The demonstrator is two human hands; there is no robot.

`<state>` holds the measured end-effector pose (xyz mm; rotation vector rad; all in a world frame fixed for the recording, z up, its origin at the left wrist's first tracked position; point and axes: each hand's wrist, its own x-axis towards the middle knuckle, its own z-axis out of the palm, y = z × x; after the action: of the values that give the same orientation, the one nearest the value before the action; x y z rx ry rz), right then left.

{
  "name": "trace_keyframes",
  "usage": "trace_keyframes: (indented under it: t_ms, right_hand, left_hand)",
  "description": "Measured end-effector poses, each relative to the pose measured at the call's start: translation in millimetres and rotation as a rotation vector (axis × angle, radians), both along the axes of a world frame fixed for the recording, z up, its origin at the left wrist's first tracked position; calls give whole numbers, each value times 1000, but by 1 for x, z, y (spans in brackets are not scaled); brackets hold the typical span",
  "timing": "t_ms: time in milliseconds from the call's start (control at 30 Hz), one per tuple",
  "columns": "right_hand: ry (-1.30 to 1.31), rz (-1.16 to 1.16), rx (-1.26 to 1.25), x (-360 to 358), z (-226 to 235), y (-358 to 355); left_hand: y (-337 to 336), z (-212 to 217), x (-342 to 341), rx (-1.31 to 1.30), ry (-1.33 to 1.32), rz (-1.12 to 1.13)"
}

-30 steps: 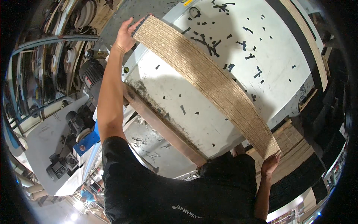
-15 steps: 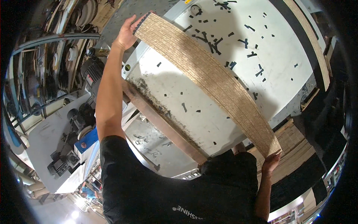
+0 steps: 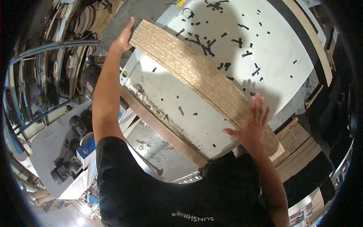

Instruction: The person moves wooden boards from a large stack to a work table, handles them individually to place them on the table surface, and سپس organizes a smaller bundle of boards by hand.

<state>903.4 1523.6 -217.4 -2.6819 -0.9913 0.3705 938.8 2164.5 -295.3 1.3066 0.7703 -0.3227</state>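
Observation:
A stack of curved particleboard strips [image 3: 196,72] slants across the white tabletop [image 3: 280,49], from far left to near right. My left hand [image 3: 124,39] cups the far-left end, its thumb sticking up; most of its fingers are hidden behind the stack. Over the near-right part, my right hand [image 3: 254,126] is open with fingers spread, slightly blurred. Whether its palm touches the boards I cannot tell. Many small black strips and scraps [image 3: 206,47] lie scattered on the tabletop around the stack.
A brownish rail [image 3: 162,126] with dark dust runs along the tabletop's near edge. To the left are a motor [image 3: 90,77] and a rack of curved boards [image 3: 60,64]. More board pieces [image 3: 298,143] lie at the right, and a black-edged curved panel [image 3: 315,41] stands beyond.
My right hand has let go of the stack's near-right end and moved up over its face, fingers spread. My left thumb has lifted, and black edging at the far-left end no longer shows.

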Motion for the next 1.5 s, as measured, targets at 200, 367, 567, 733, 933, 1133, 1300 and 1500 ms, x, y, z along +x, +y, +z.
trace_keyframes:
  t_ms: [200, 367, 567, 733, 933, 1133, 1300, 1500]
  right_hand:
    - [69, -159, -236, -12, -34, 15]
    - [54, -138, -176, -15, -39, 16]
    - [17, -136, -141, -22, -50, 6]
    - [63, -151, -161, -17, -47, 14]
    - [-9, -105, -92, -15, -47, 14]
    - [5, -146, -113, -13, -42, 9]
    - [5, -129, -132, -14, -40, 12]
    - [24, -119, -120, -18, -40, 15]
  left_hand:
    - [-37, 8, 9, 109, -57, -125]
    - [-40, 22, 12, 781, 255, -191]
    - [-41, 25, 22, 1136, 394, -270]
    - [-8, 32, 50, 844, 94, -289]
    - [1, -16, 74, 1065, 260, -182]
    - [-62, 22, 76, 1317, 273, -117]
    - [-79, 36, 78, 1452, 297, -185]
    - [-16, 29, 55, 1115, 90, 34]
